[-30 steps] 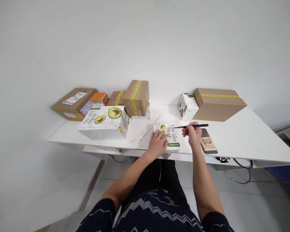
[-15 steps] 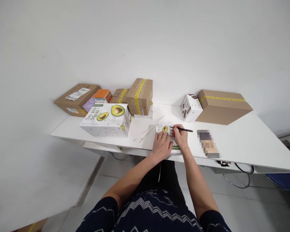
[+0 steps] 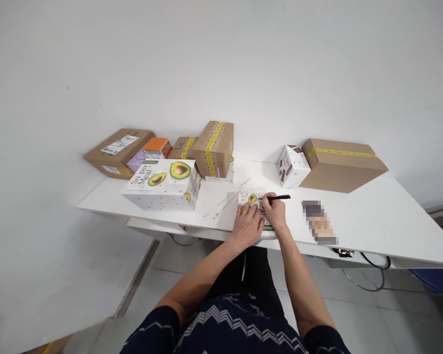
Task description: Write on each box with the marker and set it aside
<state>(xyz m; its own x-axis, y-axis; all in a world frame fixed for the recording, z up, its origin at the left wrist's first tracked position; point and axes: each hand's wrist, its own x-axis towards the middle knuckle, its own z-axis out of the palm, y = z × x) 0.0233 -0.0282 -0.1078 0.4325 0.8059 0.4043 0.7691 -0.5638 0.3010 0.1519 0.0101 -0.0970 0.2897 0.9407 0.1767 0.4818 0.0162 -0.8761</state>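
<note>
**White table (image 3: 372,216), pale wall (image 3: 221,59): a pen (image 3: 280,197) at a small box (image 3: 252,198)**

The table runs along the wall, and the small box lies at its near edge, straight ahead of the person. The left hand (image 3: 248,225) rests on top of it, palm down, fingers slightly spread. The right hand (image 3: 275,212) pinches the pen, its tip at the box's upper face and its back end toward three o'clock; whether the tip touches, I cannot tell.

Taking the small box as the dial's centre, a big avocado box (image 3: 162,184) sits between nine and ten o'clock. At eleven, a taped brown box (image 3: 212,150) rests on a white box (image 3: 219,179). A chocolate-print box (image 3: 294,167) stands at one, beside a long brown carton (image 3: 341,164) at two. A blurred flat object (image 3: 319,222) lies at three.
</note>
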